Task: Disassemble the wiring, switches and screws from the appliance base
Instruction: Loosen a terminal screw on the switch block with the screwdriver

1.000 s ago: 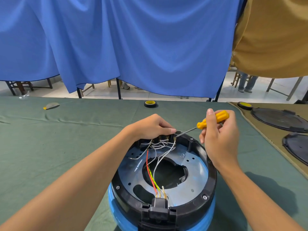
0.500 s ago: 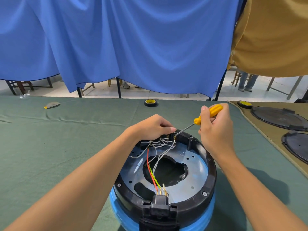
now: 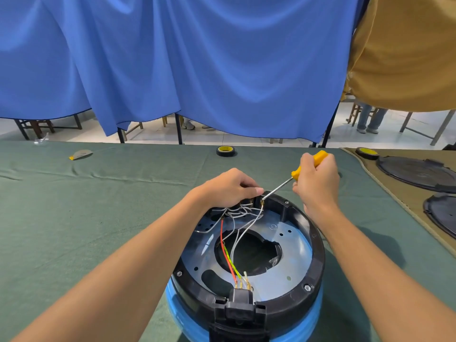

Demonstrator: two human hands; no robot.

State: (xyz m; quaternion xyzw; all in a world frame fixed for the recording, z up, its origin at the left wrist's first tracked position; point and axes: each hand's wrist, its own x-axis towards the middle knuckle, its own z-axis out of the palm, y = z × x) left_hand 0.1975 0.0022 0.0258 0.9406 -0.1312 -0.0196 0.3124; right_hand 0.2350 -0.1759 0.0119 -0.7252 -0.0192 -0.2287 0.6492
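The blue appliance base (image 3: 296, 260) stands upside down on the green cloth, with a black rim and a metal plate inside. White, red and yellow-green wires (image 3: 234, 245) run from the far rim to a black socket (image 3: 240, 302) at the near rim. My left hand (image 3: 229, 187) rests curled over the switches at the far rim, hiding them. My right hand (image 3: 318, 183) grips a yellow-handled screwdriver (image 3: 298, 172). Its tip sits at a terminal on the far rim, just right of my left fingertips.
A black and yellow tape roll (image 3: 226, 151) lies beyond the base. A second roll (image 3: 367, 153) and two dark round lids (image 3: 417, 170) sit on the brown cloth at right. A small grey piece (image 3: 81, 154) lies far left. Blue curtains hang behind the table.
My right hand has lifted the screwdriver handle a little up and left, so the shaft tilts more steeply. My left hand has stayed on the far rim.
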